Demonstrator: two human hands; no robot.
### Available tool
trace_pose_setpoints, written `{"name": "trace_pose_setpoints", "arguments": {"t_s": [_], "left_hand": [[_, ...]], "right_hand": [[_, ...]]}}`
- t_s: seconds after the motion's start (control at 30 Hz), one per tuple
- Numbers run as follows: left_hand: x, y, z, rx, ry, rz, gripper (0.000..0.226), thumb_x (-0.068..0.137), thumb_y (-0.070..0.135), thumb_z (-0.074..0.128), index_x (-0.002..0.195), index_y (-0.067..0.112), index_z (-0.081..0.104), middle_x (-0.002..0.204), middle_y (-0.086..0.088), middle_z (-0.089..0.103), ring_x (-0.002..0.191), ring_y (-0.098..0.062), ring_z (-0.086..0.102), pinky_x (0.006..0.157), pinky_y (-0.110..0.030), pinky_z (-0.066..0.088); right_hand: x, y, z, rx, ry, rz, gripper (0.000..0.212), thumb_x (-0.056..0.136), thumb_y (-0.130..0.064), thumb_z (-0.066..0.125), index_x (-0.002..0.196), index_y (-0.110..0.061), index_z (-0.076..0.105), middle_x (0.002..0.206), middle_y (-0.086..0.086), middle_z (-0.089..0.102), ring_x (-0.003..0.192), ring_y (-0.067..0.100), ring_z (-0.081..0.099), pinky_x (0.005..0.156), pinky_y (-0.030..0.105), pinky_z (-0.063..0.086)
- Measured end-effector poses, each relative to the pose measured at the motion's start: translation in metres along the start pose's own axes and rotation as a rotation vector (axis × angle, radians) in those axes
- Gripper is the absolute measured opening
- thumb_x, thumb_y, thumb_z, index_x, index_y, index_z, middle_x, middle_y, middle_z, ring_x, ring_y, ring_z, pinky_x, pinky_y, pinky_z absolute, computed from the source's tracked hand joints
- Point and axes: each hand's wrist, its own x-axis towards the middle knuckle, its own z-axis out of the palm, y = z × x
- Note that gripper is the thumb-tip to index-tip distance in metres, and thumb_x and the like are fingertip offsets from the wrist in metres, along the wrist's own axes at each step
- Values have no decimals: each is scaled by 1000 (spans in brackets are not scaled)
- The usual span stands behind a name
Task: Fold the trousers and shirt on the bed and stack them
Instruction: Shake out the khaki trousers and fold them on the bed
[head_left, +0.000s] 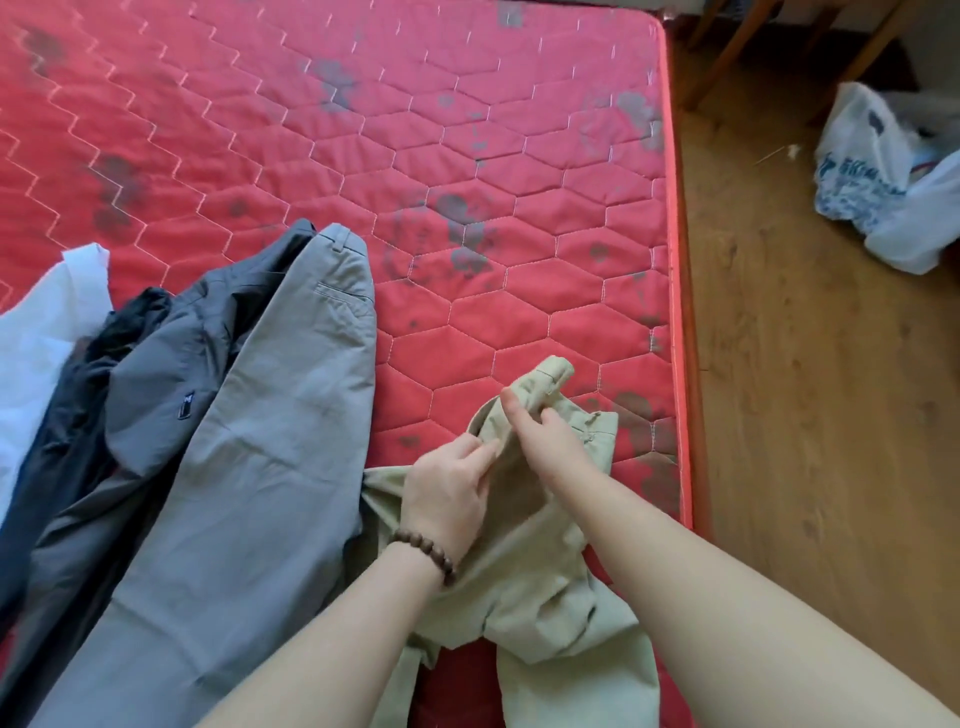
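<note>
Both hands are busy with the light green trousers (540, 587), which lie crumpled on the red mattress (467, 156) right under the arms. The left hand (447, 493) pinches the cloth near the waist, and the right hand (545, 436) grips the bunched waistband just beside it, so the hands are close together. This looks like the start of the folding: the trousers need to be pulled straight first. Next, the hands should move apart along the waistband and shake the legs flat. To the left of the hands lie the grey trousers (249, 467), a dark grey jacket (156, 374) and a white cloth (36, 332), still not folded. Ahead of the hands the bed has lots of open room. To the right, the mattress edge (680, 364) is near, so the cloth could slip down to the wooden floor (810, 415), where a plastic bag (872, 176) sits
</note>
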Motion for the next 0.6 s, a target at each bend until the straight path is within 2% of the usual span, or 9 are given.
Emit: {"name": "trace_pose_setpoints", "arguments": {"t_s": [0.07,0.1,0.17,0.23,0.3,0.4,0.5,0.6], "left_hand": [[-19,24,-7,-26,2,62,24,78,2,67,100,11,73,76,-4,66,62,-27,62,53,-36,52],[-28,36,-14,-45,-5,71,28,77,1,68,103,11,73,75,-4,65,62,-27,61,53,-35,52],[-46,61,-30,-77,-15,71,34,76,1,70,108,12,71,74,-2,63,62,-25,61,52,-32,51],[-60,82,-52,-124,-16,92,29,82,10,67,111,13,69,81,1,64,66,-22,63,54,-31,52],[-66,97,-83,-175,12,82,24,90,27,57,110,16,67,93,4,63,72,-18,64,58,-30,53],[-60,111,-139,-223,75,6,39,91,41,45,119,18,60,113,4,55,86,-17,63,71,-31,54],[-34,124,-206,-275,162,-26,52,90,48,41,134,19,47,129,3,44,104,-13,55,87,-35,51],[9,143,-286,-294,235,28,68,89,57,46,145,20,33,147,-1,33,129,-3,32,106,-30,32]], "right_hand": [[-14,-13,-3,128,93,95,89,76,-70,57,132,-2,44,127,10,55,118,27,53,89,31,40],[-26,-18,-7,179,175,93,79,77,-60,65,127,-2,47,122,11,58,114,29,56,89,33,43],[-54,-23,-17,272,302,11,39,81,-31,70,109,-7,56,108,13,65,102,29,62,88,37,48],[-89,-29,-34,333,283,-103,5,85,-11,64,87,-14,61,92,10,68,87,24,63,79,33,51],[-125,-39,-54,386,199,-194,16,87,-4,60,79,-18,62,82,6,68,82,22,62,78,37,51],[-184,-66,-84,467,35,-331,21,91,-1,57,88,-19,67,86,6,70,83,23,63,83,42,52],[-238,-106,-118,398,-81,-494,21,93,0,55,94,-17,68,90,6,70,84,22,63,84,40,51],[-292,-154,-157,287,-175,-642,19,93,0,55,98,-13,68,90,6,68,84,19,63,81,36,52]]}}
